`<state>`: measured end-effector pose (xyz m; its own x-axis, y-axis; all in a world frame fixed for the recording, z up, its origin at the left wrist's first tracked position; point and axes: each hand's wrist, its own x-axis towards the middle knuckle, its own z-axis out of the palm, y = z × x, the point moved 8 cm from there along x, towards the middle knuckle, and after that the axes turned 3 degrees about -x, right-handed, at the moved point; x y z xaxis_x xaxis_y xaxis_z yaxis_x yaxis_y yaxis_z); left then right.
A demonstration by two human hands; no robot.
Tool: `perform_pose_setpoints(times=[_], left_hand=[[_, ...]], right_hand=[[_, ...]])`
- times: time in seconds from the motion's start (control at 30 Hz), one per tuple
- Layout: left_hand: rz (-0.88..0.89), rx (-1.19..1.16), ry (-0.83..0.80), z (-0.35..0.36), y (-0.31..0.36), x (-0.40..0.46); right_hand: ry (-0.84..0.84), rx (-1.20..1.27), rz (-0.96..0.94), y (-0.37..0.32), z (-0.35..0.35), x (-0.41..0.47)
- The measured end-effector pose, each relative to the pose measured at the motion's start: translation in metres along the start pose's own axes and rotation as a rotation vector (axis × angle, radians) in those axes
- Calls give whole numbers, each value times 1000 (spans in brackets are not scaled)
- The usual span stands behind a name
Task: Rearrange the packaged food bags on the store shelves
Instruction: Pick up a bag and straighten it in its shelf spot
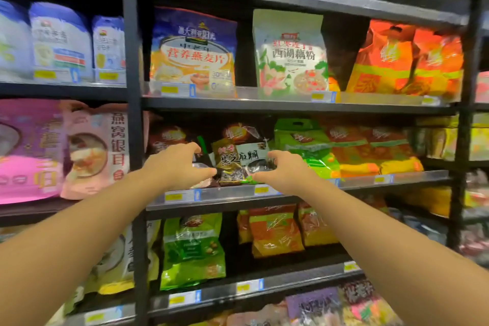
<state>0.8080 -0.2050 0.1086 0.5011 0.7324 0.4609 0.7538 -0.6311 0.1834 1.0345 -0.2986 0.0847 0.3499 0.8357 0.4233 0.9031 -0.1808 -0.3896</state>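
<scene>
Both forearms reach to the middle shelf (291, 189), where the left hand (176, 164) and right hand (284, 169) bracket the dark sesame bag (239, 160) at the shelf's front edge, each grip spread wide beside it, apparently to square it up

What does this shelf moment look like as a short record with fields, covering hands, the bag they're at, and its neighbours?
setting: store shelving, several tiers of packaged food bags
left hand: open, fingers curled at the left side of the black sesame bag
right hand: open, at the bag's right side
grip: contact unclear, neither hand closed on it
bag position: middle shelf, front edge
right neighbour: green bag
shelf above: oatmeal bag, lotus root powder bag
</scene>
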Motion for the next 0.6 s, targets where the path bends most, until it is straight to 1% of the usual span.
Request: perform_pose_setpoints(times=[0.23,0.3,0.4,0.6], left_hand=[[9,-117,33,3,63,48],[32,-153,46,1,75,64],[88,-142,81,-6,92,90],[165,-101,148,-17,126,154]], right_hand=[[71,13,-12,62,-53,34],[103,56,-26,73,-65,48],[149,130,-38,85,-78,72],[225,118,-48,106,-100,134]])
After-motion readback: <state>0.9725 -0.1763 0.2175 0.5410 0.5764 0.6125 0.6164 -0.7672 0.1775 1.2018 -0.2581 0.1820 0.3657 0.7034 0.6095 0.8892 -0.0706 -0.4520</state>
